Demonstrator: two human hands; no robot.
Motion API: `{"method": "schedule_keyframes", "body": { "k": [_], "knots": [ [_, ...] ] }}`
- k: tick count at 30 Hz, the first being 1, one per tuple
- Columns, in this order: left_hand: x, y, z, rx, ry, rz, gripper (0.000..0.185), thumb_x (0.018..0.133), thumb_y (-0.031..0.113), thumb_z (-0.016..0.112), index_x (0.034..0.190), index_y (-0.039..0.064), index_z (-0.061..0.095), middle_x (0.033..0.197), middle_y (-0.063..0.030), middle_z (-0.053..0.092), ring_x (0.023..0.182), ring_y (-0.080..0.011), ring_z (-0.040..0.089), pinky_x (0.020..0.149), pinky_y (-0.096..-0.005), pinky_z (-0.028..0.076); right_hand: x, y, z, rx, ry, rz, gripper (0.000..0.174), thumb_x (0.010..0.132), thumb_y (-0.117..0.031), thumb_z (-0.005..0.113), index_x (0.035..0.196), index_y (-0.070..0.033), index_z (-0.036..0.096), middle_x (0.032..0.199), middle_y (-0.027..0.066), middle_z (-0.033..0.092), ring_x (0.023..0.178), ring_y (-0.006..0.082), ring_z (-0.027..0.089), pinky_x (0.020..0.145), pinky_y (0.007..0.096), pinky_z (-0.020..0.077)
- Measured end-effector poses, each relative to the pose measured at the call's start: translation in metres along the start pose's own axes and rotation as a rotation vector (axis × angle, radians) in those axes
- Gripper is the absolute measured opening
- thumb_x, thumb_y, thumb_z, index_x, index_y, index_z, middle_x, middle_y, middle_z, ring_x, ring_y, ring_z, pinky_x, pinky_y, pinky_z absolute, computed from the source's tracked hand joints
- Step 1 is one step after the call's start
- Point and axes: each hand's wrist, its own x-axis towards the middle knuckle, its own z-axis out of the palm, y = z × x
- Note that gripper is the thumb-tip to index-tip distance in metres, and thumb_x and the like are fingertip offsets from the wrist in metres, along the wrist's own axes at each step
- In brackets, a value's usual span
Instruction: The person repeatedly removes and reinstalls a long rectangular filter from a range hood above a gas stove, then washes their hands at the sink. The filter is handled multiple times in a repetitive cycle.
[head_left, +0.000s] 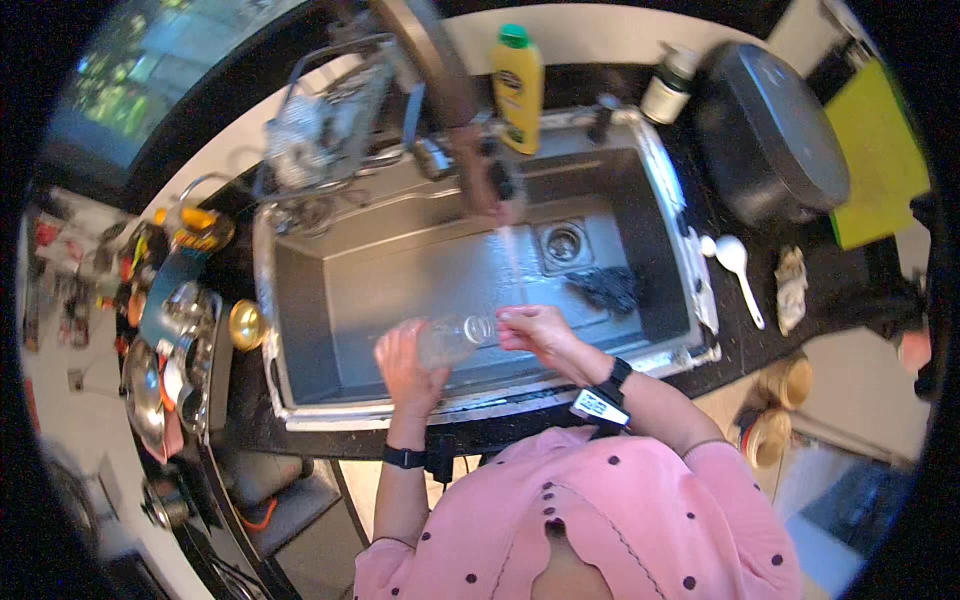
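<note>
My left hand (409, 364) is wrapped around a clear bottle (444, 342) that lies on its side above the near part of the steel sink (405, 285). The bottle's ringed neck points right. Just beyond that neck, my right hand (536, 334) has its fingers curled together; whether something small sits between them cannot be told. Water (511, 255) runs down from the faucet (480, 169) towards my right fingers. A dark mesh scrubber or cloth (606, 291) lies on the sink floor near the drain (564, 246).
A yellow bottle with a green cap (519, 94) and a wire rack (322, 127) stand behind the sink. To the right are a pump bottle (667, 88), a black lidded container (780, 127), a white spoon (739, 274) and a crumpled cloth (791, 289). Metal dishes (191, 360) crowd the left.
</note>
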Motion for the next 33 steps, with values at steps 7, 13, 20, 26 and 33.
{"method": "schedule_keyframes", "body": {
  "k": [7,13,20,26,33],
  "knots": [
    [-0.012,-0.016,-0.007,-0.518,0.196,-0.467,0.065,0.053,0.009,0.08,0.11,0.006,0.048,0.103,-0.0078,0.055,0.095,-0.0185,0.054,0.086,-0.0327,0.044,0.005,-0.016,-0.009,0.012,0.11,0.035,0.041,0.087,-0.04,0.059,0.061,-0.016,0.037,0.05,-0.005,0.03,0.037,0.0068,0.024,0.033,0.0225,0.0153],
    [-0.025,-0.05,-0.044,-0.636,0.578,-0.491,0.062,0.057,0.003,0.078,0.11,0.007,0.046,0.103,-0.0046,0.051,0.097,-0.0179,0.05,0.087,-0.0323,0.042,0.013,-0.009,-0.008,0.026,0.078,-0.004,0.031,0.092,-0.031,0.049,0.07,-0.011,0.042,0.054,-0.0035,0.031,0.041,0.008,0.028,0.037,0.0223,0.0176],
    [-0.058,-0.152,-0.106,-0.349,1.067,-0.673,0.067,0.058,0.003,0.081,0.114,0.004,0.044,0.111,-0.0091,0.049,0.105,-0.0221,0.048,0.095,-0.0351,0.037,0.008,-0.003,-0.016,-0.121,0.216,-0.06,0.015,0.085,-0.019,0.062,0.089,-0.005,0.057,0.061,-0.0013,0.048,0.05,0.0107,0.049,0.044,0.0232,0.0446],
    [-0.083,-0.228,-0.145,-0.206,1.267,-0.686,0.067,0.058,0.006,0.084,0.113,0.002,0.045,0.111,-0.0096,0.05,0.102,-0.0211,0.049,0.092,-0.0339,0.04,0.001,-0.004,-0.024,0.031,0.232,0.012,0.036,0.085,-0.026,0.061,0.061,-0.015,0.036,0.05,-0.0047,0.03,0.037,0.007,0.025,0.033,0.0227,0.0166],
    [-0.107,-0.275,-0.148,-0.17,1.274,-0.724,0.068,0.063,0.006,0.082,0.117,0.0,0.042,0.114,-0.0105,0.049,0.104,-0.0209,0.048,0.095,-0.0334,0.038,0.0,0.004,-0.029,-0.135,0.117,-0.086,0.023,0.073,0.0,0.05,0.065,-0.016,0.035,0.057,-0.0044,0.029,0.044,0.009,0.029,0.041,0.0227,0.022]
  ]
}}
